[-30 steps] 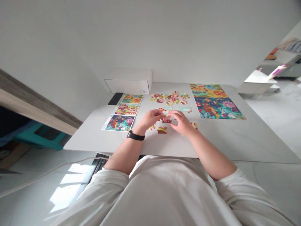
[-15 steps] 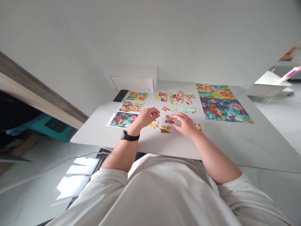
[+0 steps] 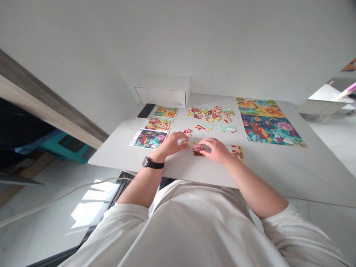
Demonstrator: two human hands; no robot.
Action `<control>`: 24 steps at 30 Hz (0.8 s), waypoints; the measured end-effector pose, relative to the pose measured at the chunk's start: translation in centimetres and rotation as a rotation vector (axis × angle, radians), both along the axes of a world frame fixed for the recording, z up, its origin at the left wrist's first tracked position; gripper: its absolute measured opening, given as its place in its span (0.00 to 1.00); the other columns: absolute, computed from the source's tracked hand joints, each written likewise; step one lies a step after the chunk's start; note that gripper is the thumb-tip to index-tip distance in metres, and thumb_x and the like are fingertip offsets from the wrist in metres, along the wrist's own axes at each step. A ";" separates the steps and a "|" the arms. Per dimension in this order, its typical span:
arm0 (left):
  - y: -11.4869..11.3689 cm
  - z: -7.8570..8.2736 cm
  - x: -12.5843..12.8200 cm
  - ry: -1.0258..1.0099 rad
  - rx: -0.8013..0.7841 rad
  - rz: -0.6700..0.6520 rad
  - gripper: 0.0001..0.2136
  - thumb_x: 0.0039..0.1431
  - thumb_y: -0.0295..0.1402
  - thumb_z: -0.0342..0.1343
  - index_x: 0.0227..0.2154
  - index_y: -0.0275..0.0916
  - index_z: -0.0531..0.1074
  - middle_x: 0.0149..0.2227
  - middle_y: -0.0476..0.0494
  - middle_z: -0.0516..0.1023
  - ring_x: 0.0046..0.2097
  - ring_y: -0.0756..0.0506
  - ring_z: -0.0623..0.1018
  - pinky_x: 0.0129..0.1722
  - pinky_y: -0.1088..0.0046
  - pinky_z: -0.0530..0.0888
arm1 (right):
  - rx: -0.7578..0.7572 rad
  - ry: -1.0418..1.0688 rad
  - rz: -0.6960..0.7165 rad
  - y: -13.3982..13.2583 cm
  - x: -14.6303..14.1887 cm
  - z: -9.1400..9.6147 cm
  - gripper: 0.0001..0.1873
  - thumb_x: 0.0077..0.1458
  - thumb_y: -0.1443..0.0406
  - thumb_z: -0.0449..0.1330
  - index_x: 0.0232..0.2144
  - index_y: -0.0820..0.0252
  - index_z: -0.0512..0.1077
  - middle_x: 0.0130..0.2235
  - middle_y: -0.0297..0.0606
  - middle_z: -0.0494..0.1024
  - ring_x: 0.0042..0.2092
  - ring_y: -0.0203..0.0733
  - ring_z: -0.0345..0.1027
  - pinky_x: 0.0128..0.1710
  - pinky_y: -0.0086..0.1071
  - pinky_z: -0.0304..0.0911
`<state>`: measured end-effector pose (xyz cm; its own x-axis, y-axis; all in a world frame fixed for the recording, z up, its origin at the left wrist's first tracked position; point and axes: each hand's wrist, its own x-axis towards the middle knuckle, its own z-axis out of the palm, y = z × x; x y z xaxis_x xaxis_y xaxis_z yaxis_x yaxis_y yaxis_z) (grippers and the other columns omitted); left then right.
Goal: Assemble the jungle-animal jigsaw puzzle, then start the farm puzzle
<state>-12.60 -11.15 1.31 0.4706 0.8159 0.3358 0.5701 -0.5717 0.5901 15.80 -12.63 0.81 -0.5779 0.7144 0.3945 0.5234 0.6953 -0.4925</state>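
Note:
My left hand (image 3: 172, 144), with a black watch on its wrist, rests its curved fingers and thumb about a yellow puzzle piece (image 3: 185, 144) on the table. Between the thumb and fingers of my right hand (image 3: 216, 149) is a pink and red puzzle piece (image 3: 197, 147). It lies just over a brown puzzle piece (image 3: 198, 153), covering part of it. A red barn piece (image 3: 188, 132) sits just beyond my left fingertips. To the right of my right hand lies a red and yellow piece (image 3: 237, 151), partly hidden by the wrist.
Two sky-coloured pieces, one with a red roof edge (image 3: 204, 127) and one pale (image 3: 227, 128), lie before a heap of pieces (image 3: 213, 114). Left are a picture sheet (image 3: 158, 124), a phone (image 3: 146, 111) and a white box (image 3: 164, 95). A larger picture sheet (image 3: 269, 122) lies right.
My right hand has brought the pink and red piece nearer, onto the edge of the brown one. My left hand has lowered to the yellow piece. The view has shifted slightly.

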 end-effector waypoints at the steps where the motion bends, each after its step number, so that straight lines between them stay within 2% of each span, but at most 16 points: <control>1: -0.1 0.1 0.1 -0.010 0.003 -0.026 0.15 0.65 0.44 0.63 0.50 0.43 0.80 0.53 0.38 0.82 0.57 0.37 0.78 0.62 0.59 0.70 | -0.005 -0.011 -0.004 -0.1 -0.3 -0.1 0.13 0.61 0.64 0.67 0.49 0.49 0.77 0.52 0.39 0.84 0.54 0.52 0.77 0.59 0.49 0.69; 4: -0.7 0.5 0.9 -0.007 -0.012 -0.116 0.20 0.60 0.44 0.68 0.52 0.43 0.78 0.53 0.38 0.81 0.58 0.37 0.77 0.62 0.59 0.70 | -0.024 -0.053 -0.034 -0.2 -1.1 -0.3 0.15 0.58 0.65 0.69 0.48 0.50 0.77 0.48 0.40 0.84 0.51 0.54 0.77 0.55 0.49 0.71; 7: -1.2 0.6 1.7 0.027 -0.016 -0.167 0.17 0.61 0.41 0.67 0.51 0.43 0.78 0.50 0.39 0.82 0.55 0.38 0.78 0.60 0.60 0.71 | -0.033 -0.069 -0.049 -0.2 -1.4 -0.6 0.15 0.57 0.65 0.70 0.47 0.51 0.76 0.47 0.41 0.84 0.50 0.54 0.77 0.53 0.49 0.71; 10: -1.2 0.6 2.0 0.047 -0.004 -0.164 0.14 0.63 0.40 0.65 0.49 0.42 0.78 0.49 0.39 0.82 0.53 0.39 0.79 0.58 0.61 0.72 | -0.039 -0.065 -0.057 -0.1 -1.1 -0.8 0.18 0.57 0.63 0.71 0.49 0.51 0.75 0.49 0.42 0.83 0.51 0.54 0.76 0.54 0.48 0.70; 14: -0.9 0.6 1.1 0.059 0.008 -0.148 0.13 0.64 0.41 0.64 0.48 0.42 0.79 0.48 0.40 0.83 0.52 0.39 0.79 0.57 0.61 0.72 | -0.043 -0.127 -0.037 0.1 -0.2 -0.9 0.23 0.55 0.61 0.74 0.51 0.52 0.75 0.52 0.43 0.82 0.53 0.54 0.75 0.55 0.47 0.69; 19: -0.7 0.6 0.3 0.094 -0.008 -0.195 0.12 0.63 0.40 0.65 0.47 0.44 0.81 0.47 0.43 0.84 0.51 0.41 0.80 0.56 0.63 0.73 | -0.053 -0.225 0.050 0.1 0.2 -0.7 0.18 0.55 0.65 0.72 0.49 0.56 0.77 0.49 0.44 0.83 0.51 0.53 0.76 0.55 0.44 0.67; 24: -0.6 0.5 0.5 0.133 0.005 -0.218 0.11 0.63 0.40 0.65 0.45 0.45 0.83 0.46 0.43 0.84 0.49 0.41 0.81 0.56 0.63 0.74 | -0.069 -0.245 0.044 -0.2 0.5 0.0 0.19 0.56 0.67 0.70 0.50 0.56 0.78 0.49 0.44 0.83 0.50 0.51 0.76 0.54 0.42 0.67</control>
